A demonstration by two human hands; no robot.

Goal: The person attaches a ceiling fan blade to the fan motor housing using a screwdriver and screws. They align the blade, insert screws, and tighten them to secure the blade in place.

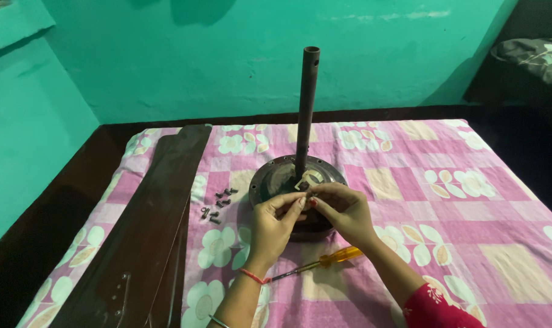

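Observation:
A dark round fan motor housing (270, 179) with an upright brown rod (306, 109) stands on a pink flowered cloth. My left hand (273, 226) and my right hand (343, 212) meet over its near rim, fingertips pinched together around something too small to make out. A pale wire or connector piece (306, 178) lies on the housing just beyond my fingers, at the foot of the rod.
Long dark fan blades (148, 231) lie stacked on the left. Several small dark screws (218, 203) sit between the blades and the housing. A screwdriver with an orange handle (324, 260) lies under my wrists. The cloth (458, 200) covers a dark surface against green walls.

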